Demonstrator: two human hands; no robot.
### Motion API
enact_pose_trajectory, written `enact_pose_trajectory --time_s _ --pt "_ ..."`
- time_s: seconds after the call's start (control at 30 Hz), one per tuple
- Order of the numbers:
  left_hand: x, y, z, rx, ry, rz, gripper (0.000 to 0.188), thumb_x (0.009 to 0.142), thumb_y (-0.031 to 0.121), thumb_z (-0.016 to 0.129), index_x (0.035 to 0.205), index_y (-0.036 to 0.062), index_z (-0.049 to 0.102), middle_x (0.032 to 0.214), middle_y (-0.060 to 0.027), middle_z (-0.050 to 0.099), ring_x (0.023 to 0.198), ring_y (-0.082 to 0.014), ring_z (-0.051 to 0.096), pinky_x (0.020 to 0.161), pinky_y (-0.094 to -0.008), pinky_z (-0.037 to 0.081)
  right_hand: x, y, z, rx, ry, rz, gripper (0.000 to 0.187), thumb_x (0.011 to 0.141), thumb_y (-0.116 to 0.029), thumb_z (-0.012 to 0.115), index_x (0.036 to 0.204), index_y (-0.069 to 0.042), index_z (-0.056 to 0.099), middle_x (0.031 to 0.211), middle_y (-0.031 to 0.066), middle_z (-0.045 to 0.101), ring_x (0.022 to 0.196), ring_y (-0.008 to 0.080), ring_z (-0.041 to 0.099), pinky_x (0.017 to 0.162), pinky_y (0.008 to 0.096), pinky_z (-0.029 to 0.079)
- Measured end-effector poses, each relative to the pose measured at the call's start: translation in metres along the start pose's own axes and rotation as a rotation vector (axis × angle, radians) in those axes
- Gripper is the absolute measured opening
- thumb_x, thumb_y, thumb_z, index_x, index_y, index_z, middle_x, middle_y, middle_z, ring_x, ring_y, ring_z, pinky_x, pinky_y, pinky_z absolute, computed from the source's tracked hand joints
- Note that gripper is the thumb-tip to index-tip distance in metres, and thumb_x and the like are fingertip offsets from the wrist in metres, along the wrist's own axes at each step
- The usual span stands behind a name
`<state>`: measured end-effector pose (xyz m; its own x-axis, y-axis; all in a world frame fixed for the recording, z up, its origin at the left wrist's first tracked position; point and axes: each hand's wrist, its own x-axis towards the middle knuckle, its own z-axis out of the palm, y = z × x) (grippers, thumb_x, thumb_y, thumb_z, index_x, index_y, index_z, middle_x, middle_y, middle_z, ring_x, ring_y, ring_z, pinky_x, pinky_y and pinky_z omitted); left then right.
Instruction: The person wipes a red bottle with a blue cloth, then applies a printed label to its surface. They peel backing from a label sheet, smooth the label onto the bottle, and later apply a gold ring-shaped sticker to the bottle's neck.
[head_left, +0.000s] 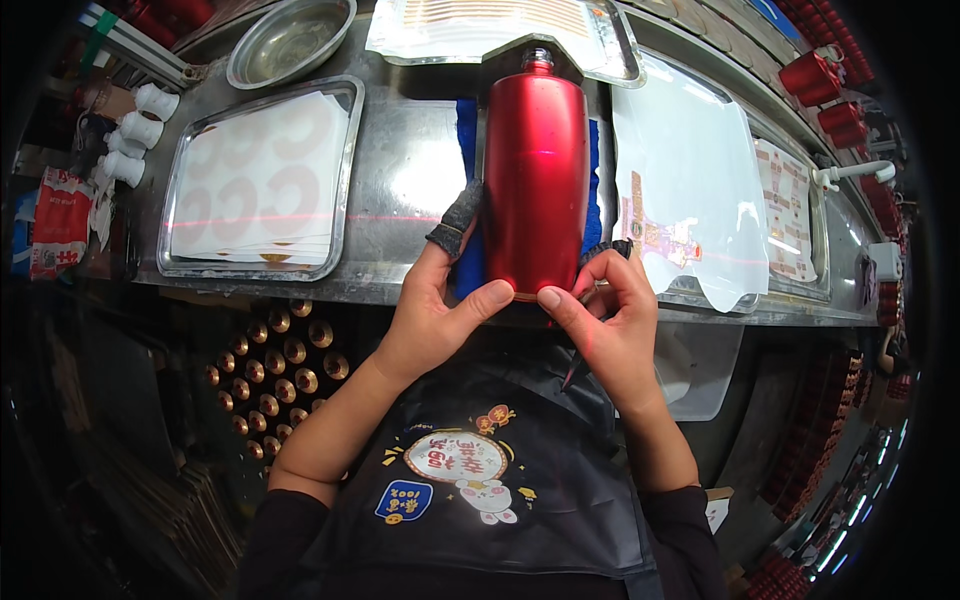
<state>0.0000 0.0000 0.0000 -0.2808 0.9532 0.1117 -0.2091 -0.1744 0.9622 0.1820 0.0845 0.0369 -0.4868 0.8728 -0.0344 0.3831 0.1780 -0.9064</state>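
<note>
A glossy red bottle (537, 180) lies in front of me, its narrow threaded neck pointing away and its base toward me. Beneath it shows a blue cloth (467, 262). My left hand (437, 305) presses its thumb at the left of the base, with a dark finger cover on a finger along the bottle's side. On the other side, my right hand (607, 315) pinches near the base with thumb and bent fingers, one of which also has a dark cover. A thin gold-coloured band runs along the base edge by both thumbs.
On the metal table stand a left tray (350, 130) of sheets with ring-segment prints, a metal bowl (290, 42), a far tray (632, 60) of striped sheets, and white sheets (690, 180) at right. Several gold-rimmed round pieces (280, 370) sit below the table at left.
</note>
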Motion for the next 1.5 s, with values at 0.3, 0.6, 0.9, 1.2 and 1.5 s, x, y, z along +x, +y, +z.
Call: enact_pose_trajectory --time_s 0.3,0.6,0.9,1.2,1.5 --pt "-0.001 0.004 0.001 -0.237 0.086 -0.154 0.075 0.095 0.011 0.068 0.155 -0.0044 0.025 0.156 -0.0172 0.037 0.144 -0.0221 0.036 0.118 -0.0352 0.028 -0.001 -0.003 -0.005 0.032 0.003 0.065 0.031 0.081 -0.013 0.083 0.079 -0.004 0.054 0.084 -0.0017 0.047 0.058 0.0008 0.044 0.051 0.0174 0.032" --pt "-0.001 -0.002 0.008 0.068 0.048 -0.005 0.084 0.088 0.016 0.078 0.153 -0.0055 0.029 0.150 -0.0184 0.045 0.138 -0.0242 0.044 0.115 -0.0363 0.034 0.000 -0.011 -0.003 0.015 0.025 0.080 0.036 0.074 -0.018 0.088 0.077 -0.004 0.055 0.087 0.0018 0.047 0.060 0.0056 0.040 0.052 0.0219 0.033" --pt "-0.017 0.011 0.005 0.575 0.027 0.230 0.072 0.086 0.030 0.078 0.144 -0.0005 0.048 0.156 -0.0263 0.036 0.142 -0.0412 0.038 0.117 -0.0532 0.023 0.001 -0.018 -0.011 0.034 0.012 0.045 0.034 0.075 -0.016 0.087 0.079 -0.004 0.055 0.088 0.0035 0.049 0.066 0.0084 0.046 0.057 0.0244 0.038" --pt "-0.037 0.004 -0.005 1.110 -0.045 0.347 0.034 0.084 0.026 0.077 0.114 0.0107 0.076 0.155 -0.0311 0.034 0.141 -0.0485 0.037 0.114 -0.0659 0.018 0.002 -0.011 -0.013 0.047 -0.033 0.012 0.030 0.076 -0.014 0.084 0.078 -0.003 0.057 0.085 0.0017 0.051 0.063 0.0061 0.044 0.054 0.0233 0.035" --pt "-0.031 0.024 -0.010 1.203 -0.140 0.438 0.034 0.078 0.021 0.080 0.110 0.0107 0.077 0.156 -0.0315 0.033 0.140 -0.0496 0.040 0.113 -0.0671 0.019 0.005 0.004 -0.029 0.233 -0.109 0.070 0.015 0.084 -0.008 0.074 0.081 -0.002 0.061 0.085 0.0013 0.051 0.059 0.0029 0.045 0.054 0.0207 0.035"
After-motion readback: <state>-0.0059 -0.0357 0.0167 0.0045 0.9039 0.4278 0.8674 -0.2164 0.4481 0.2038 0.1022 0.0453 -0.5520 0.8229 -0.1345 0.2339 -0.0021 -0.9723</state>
